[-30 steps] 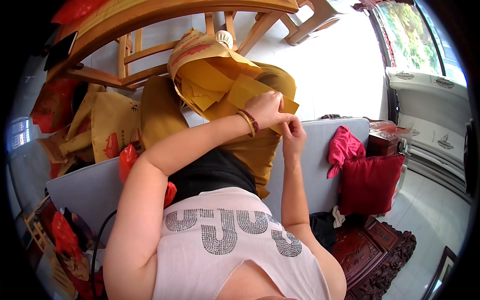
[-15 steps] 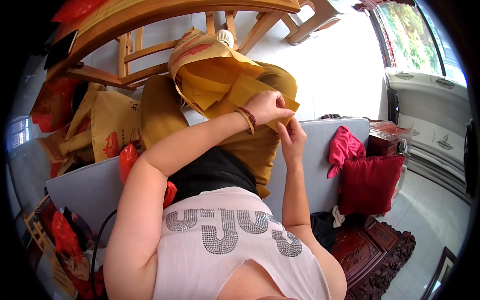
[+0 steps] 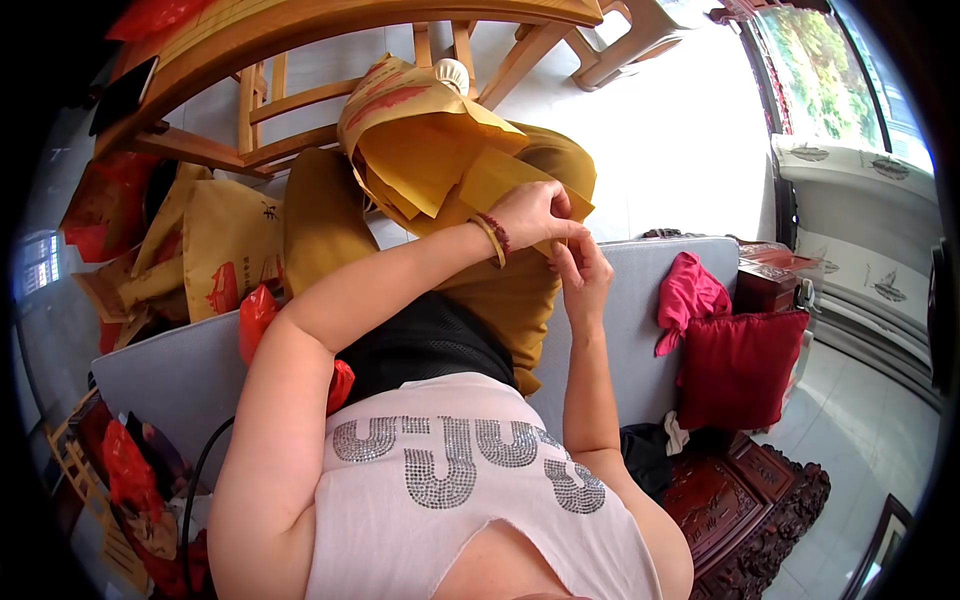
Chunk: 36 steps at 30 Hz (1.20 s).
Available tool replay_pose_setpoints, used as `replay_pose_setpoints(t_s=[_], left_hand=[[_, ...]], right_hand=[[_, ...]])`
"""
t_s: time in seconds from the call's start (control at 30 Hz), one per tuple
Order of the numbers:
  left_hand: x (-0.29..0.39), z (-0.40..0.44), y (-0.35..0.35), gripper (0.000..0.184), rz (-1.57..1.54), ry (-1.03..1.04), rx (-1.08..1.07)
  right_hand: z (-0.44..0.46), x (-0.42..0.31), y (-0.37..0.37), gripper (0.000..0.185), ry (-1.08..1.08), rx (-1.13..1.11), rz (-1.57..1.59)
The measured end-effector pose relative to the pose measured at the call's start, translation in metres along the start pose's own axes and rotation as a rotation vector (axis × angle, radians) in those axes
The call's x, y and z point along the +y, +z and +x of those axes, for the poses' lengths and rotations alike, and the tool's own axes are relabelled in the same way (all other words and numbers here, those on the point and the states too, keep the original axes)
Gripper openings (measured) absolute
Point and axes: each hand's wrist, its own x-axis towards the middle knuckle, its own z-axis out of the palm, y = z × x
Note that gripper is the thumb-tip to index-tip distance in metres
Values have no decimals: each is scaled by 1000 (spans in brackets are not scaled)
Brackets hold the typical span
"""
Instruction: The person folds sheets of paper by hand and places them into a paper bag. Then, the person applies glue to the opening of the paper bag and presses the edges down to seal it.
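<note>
My left hand (image 3: 535, 215), with bracelets at its wrist, pinches the near edge of a yellow paper sheet (image 3: 497, 172) above my lap. Beside it, my right hand (image 3: 583, 272) is closed, thumb and fingertips together at the sheet's lower right corner. The two hands' fingertips meet and hide that corner. Just beyond the hands, a large yellow paper bag (image 3: 400, 110) with red print lies across my knees, its mouth towards me and more yellow paper inside.
A wooden table (image 3: 380, 22) with a dark phone (image 3: 124, 95) stands ahead. More printed paper bags (image 3: 232, 245) lie at left. I sit on a grey cushioned seat (image 3: 630, 330). A red cushion (image 3: 745, 365) and pink cloth (image 3: 690, 300) rest at right.
Both hands have shifted slightly, and the fingertips are now closer together. The sheet's right corner has turned in a little. Paper in the bag's mouth sits slightly differently.
</note>
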Motion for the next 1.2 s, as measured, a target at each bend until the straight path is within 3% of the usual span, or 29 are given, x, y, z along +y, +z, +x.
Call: replay_pose_setpoints(t_s=[0.47, 0.57, 0.67, 0.77, 0.97, 1.2], left_hand=[[-2, -3, -4, 35, -71, 15, -31], [4, -5, -5, 31, -70, -21, -29], [3, -9, 3, 23, 366, 164, 195], [-8, -4, -2, 18, 525, 188, 286], [-23, 3, -14, 18, 531, 202, 288], [12, -11, 5, 19, 650, 210, 271]], right_hand=[[2, 2, -1, 18, 158, -36, 317], [1, 3, -1, 16, 83, -42, 159], [1, -6, 1, 16, 194, -4, 420], [3, -1, -3, 19, 288, 34, 582], [6, 11, -5, 22, 318, 26, 620], [15, 1, -5, 23, 326, 0, 556]])
